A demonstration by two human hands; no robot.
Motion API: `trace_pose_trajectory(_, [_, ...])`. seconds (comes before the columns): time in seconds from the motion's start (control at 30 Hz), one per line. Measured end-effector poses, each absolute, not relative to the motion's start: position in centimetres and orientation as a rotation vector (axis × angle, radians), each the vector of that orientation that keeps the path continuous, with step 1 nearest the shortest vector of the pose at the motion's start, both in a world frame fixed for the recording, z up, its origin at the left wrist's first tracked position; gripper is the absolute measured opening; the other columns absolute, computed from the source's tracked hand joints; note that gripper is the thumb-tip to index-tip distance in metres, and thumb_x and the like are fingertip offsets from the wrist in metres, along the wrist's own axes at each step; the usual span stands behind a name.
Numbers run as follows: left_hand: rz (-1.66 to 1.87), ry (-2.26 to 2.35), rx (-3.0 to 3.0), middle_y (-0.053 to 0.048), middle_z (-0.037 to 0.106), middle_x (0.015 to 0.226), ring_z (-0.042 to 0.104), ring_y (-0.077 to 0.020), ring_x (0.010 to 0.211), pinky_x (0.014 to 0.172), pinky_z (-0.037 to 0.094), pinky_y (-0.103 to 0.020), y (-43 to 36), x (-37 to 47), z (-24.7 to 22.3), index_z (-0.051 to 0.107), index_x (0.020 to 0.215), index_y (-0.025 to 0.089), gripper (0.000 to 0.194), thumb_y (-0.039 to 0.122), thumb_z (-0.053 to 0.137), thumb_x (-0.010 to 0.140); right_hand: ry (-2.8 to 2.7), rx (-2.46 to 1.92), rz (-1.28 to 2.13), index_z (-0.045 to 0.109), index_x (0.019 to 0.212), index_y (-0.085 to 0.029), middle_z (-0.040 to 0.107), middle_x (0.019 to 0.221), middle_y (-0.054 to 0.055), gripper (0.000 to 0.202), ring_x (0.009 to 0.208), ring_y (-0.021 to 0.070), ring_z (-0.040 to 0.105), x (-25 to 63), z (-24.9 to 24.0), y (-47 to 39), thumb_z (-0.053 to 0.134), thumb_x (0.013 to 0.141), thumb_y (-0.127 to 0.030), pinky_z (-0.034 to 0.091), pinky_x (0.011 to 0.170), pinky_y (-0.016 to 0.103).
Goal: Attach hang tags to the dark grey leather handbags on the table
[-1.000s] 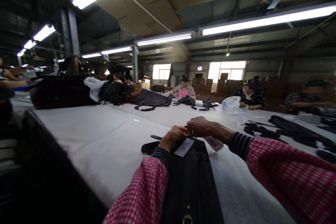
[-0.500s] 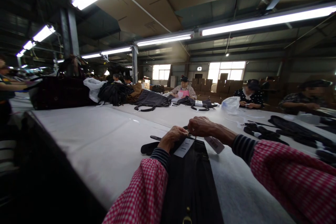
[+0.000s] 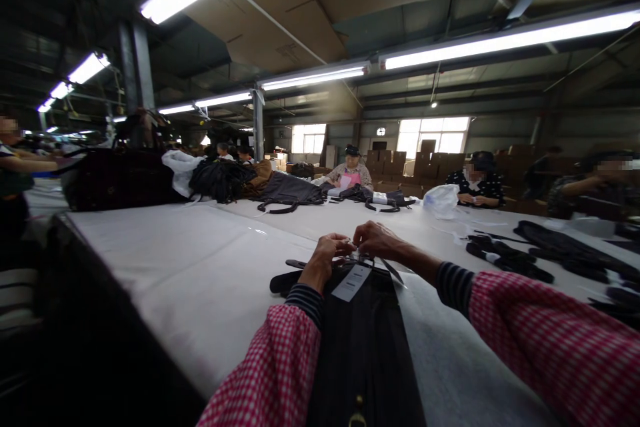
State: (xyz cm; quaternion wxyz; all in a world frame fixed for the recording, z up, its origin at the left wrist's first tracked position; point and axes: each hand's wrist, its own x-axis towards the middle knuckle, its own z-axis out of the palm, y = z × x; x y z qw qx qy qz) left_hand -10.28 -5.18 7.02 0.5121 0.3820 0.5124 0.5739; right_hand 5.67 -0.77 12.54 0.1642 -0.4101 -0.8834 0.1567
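Note:
A black bag (image 3: 364, 340) lies in front of me, with a brass-coloured fitting near the bottom of the view. A white tag (image 3: 352, 282) rests on its far end. Over that end, my left hand (image 3: 330, 255) and my right hand (image 3: 376, 240) almost meet, the fingers of each pinched together. What they pinch is too small to make out. Below my right hand a second tag (image 3: 394, 272) hangs, seen nearly edge-on. Dark straps (image 3: 284, 282) stick out to the left of the bag.
The white table (image 3: 175, 267) bears a large dark bag (image 3: 120, 177) at the back left, dark bags with handles (image 3: 290, 190) at the back and black straps (image 3: 505, 257) on the right. A plastic bag (image 3: 441, 200) lies near people seated across the table.
My right hand has shifted slightly left and its fingers have changed position. The hanging tag has turned nearly edge-on. My left hand has risen a little.

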Motion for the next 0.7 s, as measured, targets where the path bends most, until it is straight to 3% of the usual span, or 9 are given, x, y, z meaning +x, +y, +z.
trace_pose_trajectory(0.37, [1.459,1.256,0.962,-0.002,0.066,0.072,0.062,-0.0146,0.07,0.069,0.044,-0.029,-5.6,-9.7,7.5,0.061,0.09,0.018,0.018,0.016,0.062,0.072,-2.296,-1.1,0.917,0.071,0.064,-0.015,0.059,0.052,-0.002,0.006,0.053,0.0108,0.055,5.6,9.7,0.3,0.066,0.066,-0.013,0.039,0.05,0.019])
trace_pose_trajectory(0.7, [1.331,1.29,1.026,-0.01,0.074,0.086,0.066,-0.0209,0.082,0.073,0.045,-0.032,-5.7,-10.3,7.2,0.073,0.086,0.013,0.027,0.02,0.066,0.061,-2.158,-1.11,1.171,0.072,0.064,-0.014,0.057,0.048,-0.002,0.01,0.044,0.0078,0.046,6.3,10.6,-1.1,0.062,0.068,-0.015,0.026,0.041,0.018])
